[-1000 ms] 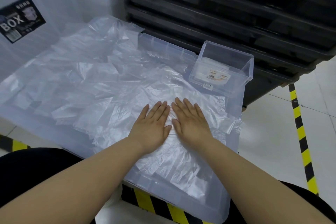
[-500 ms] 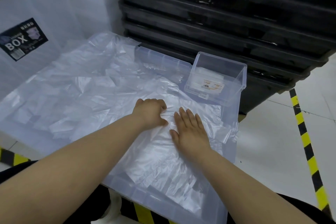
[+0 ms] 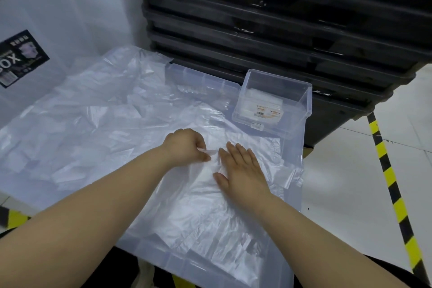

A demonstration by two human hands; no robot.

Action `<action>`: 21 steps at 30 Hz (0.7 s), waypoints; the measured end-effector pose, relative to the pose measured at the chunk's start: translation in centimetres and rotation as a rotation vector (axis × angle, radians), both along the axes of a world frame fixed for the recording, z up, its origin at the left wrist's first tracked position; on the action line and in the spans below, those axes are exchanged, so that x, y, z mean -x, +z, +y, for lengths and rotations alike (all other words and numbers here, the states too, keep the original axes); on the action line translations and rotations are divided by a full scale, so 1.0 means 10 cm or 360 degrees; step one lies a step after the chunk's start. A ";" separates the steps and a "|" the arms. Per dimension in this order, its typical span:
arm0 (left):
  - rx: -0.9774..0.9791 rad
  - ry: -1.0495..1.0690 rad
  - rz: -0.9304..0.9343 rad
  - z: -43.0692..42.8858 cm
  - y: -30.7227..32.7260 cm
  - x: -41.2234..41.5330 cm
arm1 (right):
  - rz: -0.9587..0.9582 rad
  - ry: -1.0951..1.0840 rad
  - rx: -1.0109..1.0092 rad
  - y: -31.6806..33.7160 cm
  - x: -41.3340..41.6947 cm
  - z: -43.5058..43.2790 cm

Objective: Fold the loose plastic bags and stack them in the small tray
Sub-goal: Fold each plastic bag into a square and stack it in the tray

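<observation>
Plastic bag [image 3: 203,196] lies by the clear bin's [image 3: 201,78] right edge. Left hand [image 3: 184,147] pinches its fold; right hand [image 3: 244,170] presses it, fingers straight. Small tray [image 3: 304,103] sits in the far right corner.

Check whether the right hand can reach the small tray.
Likely yes: the right hand lies flat on the plastic bag, and the open-topped small tray stands just ahead of it, with only flat plastic between them.
</observation>
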State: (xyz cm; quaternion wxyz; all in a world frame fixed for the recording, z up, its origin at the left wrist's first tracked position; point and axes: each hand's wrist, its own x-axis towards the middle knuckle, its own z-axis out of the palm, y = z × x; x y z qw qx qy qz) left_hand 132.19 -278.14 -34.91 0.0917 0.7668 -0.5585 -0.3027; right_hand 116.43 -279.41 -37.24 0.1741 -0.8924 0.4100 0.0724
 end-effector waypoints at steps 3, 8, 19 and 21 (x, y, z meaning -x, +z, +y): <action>0.0137 0.0166 0.0371 0.02 0.10 -0.05 | -0.0197 -0.0122 -0.0081 0.05 0.01 -0.04; 0.0472 0.0568 0.0865 0.06 0.26 -0.06 | -0.0931 -0.0563 -0.0468 0.22 0.00 -0.11; 0.0805 0.1021 0.1526 0.03 0.35 0.26 | -0.1806 -0.1019 -0.1455 0.57 -0.01 -0.20; 0.0758 0.1050 0.1514 0.03 0.33 0.30 | -0.1785 -0.1097 -0.1378 0.61 0.03 -0.24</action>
